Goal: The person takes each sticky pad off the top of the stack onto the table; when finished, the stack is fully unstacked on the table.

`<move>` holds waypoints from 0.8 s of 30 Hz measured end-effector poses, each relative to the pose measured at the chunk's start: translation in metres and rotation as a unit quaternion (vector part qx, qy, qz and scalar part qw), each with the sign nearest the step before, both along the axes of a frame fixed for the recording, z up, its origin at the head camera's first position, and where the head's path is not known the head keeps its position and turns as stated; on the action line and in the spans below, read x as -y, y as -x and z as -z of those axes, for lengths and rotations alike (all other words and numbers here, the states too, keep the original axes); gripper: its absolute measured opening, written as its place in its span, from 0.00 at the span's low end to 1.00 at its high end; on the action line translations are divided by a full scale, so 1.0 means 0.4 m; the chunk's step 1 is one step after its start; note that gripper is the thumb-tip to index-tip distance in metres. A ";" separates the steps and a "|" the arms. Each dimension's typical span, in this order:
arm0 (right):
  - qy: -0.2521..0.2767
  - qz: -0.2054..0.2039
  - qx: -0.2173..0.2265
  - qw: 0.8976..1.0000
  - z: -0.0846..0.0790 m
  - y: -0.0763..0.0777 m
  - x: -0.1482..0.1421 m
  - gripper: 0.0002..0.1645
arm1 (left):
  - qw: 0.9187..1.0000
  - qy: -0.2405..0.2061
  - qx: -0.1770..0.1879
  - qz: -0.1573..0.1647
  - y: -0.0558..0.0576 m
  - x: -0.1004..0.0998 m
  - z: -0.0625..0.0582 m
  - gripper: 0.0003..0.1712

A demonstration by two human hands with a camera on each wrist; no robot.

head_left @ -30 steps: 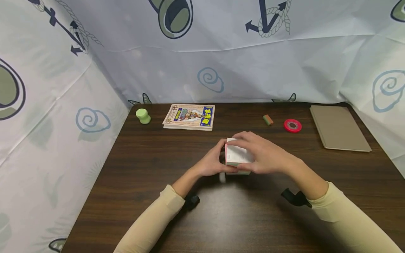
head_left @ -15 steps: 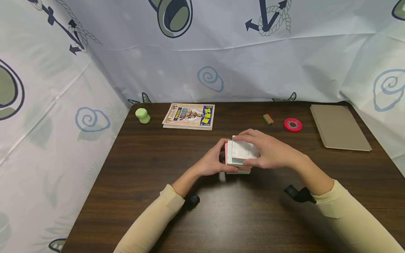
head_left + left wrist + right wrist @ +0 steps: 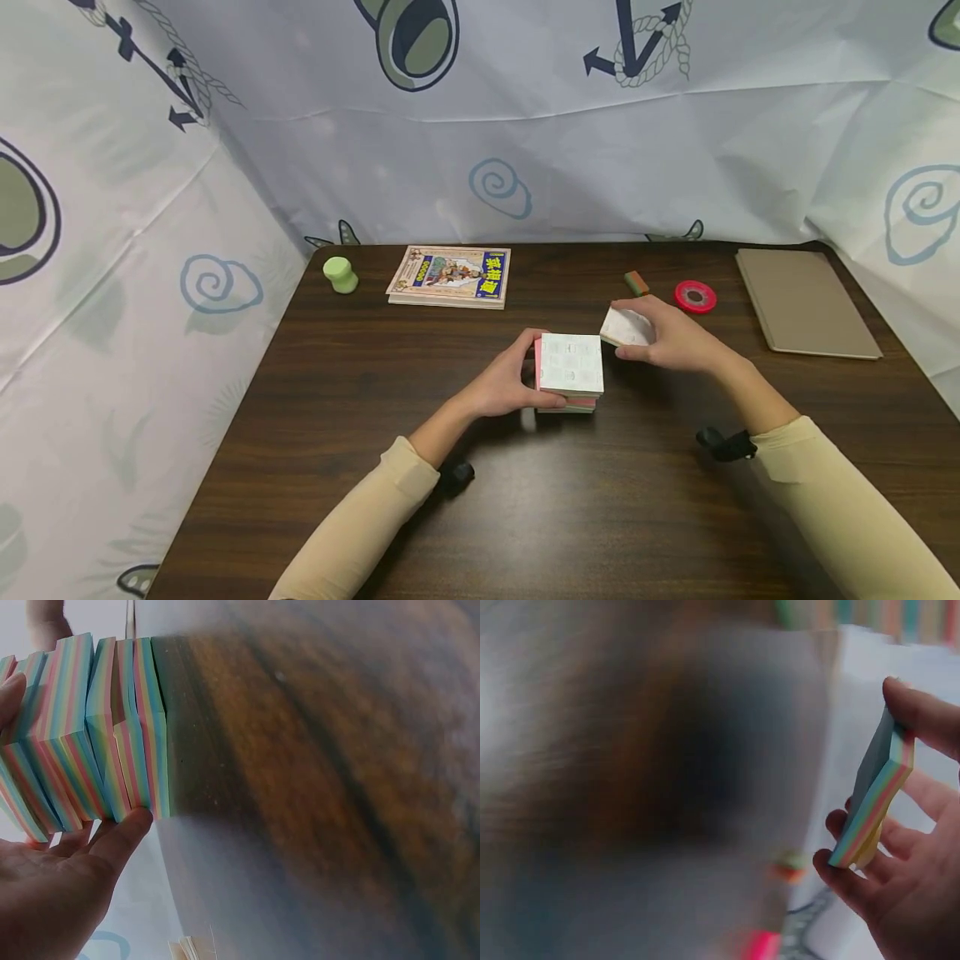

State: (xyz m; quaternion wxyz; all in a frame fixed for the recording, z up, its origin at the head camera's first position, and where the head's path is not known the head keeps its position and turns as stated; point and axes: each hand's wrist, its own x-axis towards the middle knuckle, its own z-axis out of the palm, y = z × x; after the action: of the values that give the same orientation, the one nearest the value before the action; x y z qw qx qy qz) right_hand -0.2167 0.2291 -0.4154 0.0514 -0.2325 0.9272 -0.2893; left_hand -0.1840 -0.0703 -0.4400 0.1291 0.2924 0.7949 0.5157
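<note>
A stack of sticky note pads stands on the table in the head view, its top pad white. My left hand holds the stack from the left, thumb along the near side. In the left wrist view, the stack's sides show pink, yellow, green and blue stripes, with the pads slightly out of line. To the right, apart from the stack, my right hand pinches one thin sticky note pad above the table. Its striped edge shows between thumb and fingers in the right wrist view.
On the dark wooden table, a green round piece and a booklet lie at the back left. An orange-green eraser-like block, a red disc and a beige board lie at the back right. Printed cloth hangs behind.
My right hand has lifted a pad off the top of the stack and carried it to the right. The left hand has stayed in place on the stack.
</note>
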 end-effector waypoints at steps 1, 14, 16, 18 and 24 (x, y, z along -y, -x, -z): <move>-0.011 -0.001 0.001 1.000 0.018 0.004 -0.004 0.44 | 1.000 0.001 -0.002 0.001 0.000 0.000 0.000 0.50; -0.082 -0.020 -0.011 0.996 0.079 0.018 -0.010 0.42 | 1.000 -0.017 0.021 0.005 -0.001 -0.002 -0.003 0.50; -0.086 -0.020 -0.010 0.996 0.077 0.018 -0.011 0.42 | 1.000 -0.014 0.021 0.005 -0.001 -0.002 -0.002 0.51; -0.088 -0.018 -0.015 0.996 0.070 0.017 -0.012 0.43 | 1.000 -0.012 0.022 0.004 -0.002 -0.001 -0.002 0.51; -0.052 -0.020 -0.041 0.998 0.007 0.005 0.001 0.41 | 0.999 -0.019 0.027 0.007 -0.001 0.000 0.000 0.51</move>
State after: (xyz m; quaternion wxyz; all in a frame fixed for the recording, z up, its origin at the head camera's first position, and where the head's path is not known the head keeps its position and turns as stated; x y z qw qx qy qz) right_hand -0.2187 0.2287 -0.4183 0.0311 -0.2596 0.9374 -0.2300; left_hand -0.1838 -0.0702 -0.4401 0.1483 0.2863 0.7793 0.5373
